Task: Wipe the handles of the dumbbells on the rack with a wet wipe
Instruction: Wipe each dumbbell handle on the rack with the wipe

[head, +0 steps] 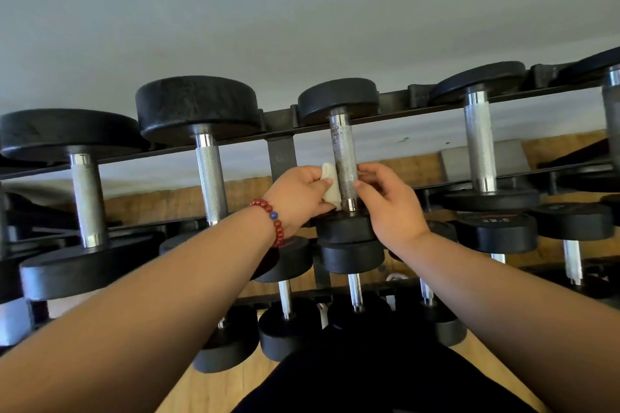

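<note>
Black dumbbells with knurled steel handles lie in rows on a dark rack (281, 151). My left hand (297, 196), with a red bead bracelet on its wrist, pinches a folded white wet wipe (330, 186) against the left side of the middle dumbbell's handle (343, 147), near its lower end. On the right side of the same handle, my right hand (389, 201) has its thumb and fingertips curled against the steel. That handle looks dark and damp along its lower half.
Neighbouring top-row handles stand at left (209, 178), far left (88, 201) and right (480, 144). A lower tier holds smaller dumbbells (496, 233). A pale wall rises behind the rack and the floor (214, 389) is wooden.
</note>
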Action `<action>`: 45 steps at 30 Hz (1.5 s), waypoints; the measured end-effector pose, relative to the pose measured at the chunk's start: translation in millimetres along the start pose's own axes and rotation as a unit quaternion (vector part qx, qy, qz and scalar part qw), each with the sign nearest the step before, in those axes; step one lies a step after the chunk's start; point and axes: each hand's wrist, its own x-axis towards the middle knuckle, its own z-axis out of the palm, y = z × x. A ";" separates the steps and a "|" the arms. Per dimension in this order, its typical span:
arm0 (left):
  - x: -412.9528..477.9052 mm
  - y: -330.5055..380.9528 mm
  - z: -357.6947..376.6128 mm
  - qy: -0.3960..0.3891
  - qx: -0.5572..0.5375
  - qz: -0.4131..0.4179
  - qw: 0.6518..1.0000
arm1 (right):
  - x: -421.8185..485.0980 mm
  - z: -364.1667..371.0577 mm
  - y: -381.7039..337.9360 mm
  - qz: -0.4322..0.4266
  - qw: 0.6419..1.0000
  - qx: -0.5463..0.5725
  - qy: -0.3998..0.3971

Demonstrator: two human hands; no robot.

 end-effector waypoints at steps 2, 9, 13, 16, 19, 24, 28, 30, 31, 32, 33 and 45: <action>9.5 7.2 1.3 0.020 -0.024 0.022 0.999 | 1.8 0.4 1.0 0.007 1.000 0.000 -0.001; 14.9 2.8 2.2 0.004 -0.056 -0.004 0.998 | 5.9 2.4 5.3 0.028 0.999 0.014 -0.005; 27.7 32.0 -8.8 0.019 -0.134 0.031 0.990 | 6.9 2.4 5.1 0.036 0.999 0.022 -0.009; 30.0 32.9 -9.0 -0.039 -0.216 0.009 0.976 | 6.4 2.8 4.4 0.037 0.999 0.026 -0.010; 28.8 31.5 -16.3 -0.090 -0.214 -0.021 0.972 | 5.9 2.1 2.2 0.032 0.999 0.028 -0.013; 34.9 45.1 -22.0 -0.118 -0.257 -0.020 0.959 | 5.2 1.9 -0.4 0.032 0.999 0.028 -0.015; 32.9 29.1 -18.3 -0.140 -0.215 -0.025 0.966 | 4.9 2.3 -1.9 0.032 0.999 0.029 -0.011; 33.9 29.3 -21.4 -0.140 -0.173 -0.016 0.975 | 4.6 2.1 -1.9 0.033 0.999 0.027 -0.012; 36.1 31.8 -23.1 -0.131 -0.166 -0.009 0.977 | 4.6 2.2 -2.0 0.032 0.999 0.026 -0.011; 37.2 34.9 -24.3 -0.118 -0.169 -0.002 0.978 | 4.5 2.4 -2.3 0.031 0.999 0.024 -0.011; 37.2 36.8 -24.7 -0.107 -0.172 0.003 0.979 | 4.4 2.7 -2.6 0.030 0.999 0.023 -0.012; 20.1 11.6 -6.7 -0.079 -0.022 -0.027 0.996 | 3.9 3.9 -0.7 0.013 0.999 0.036 0.001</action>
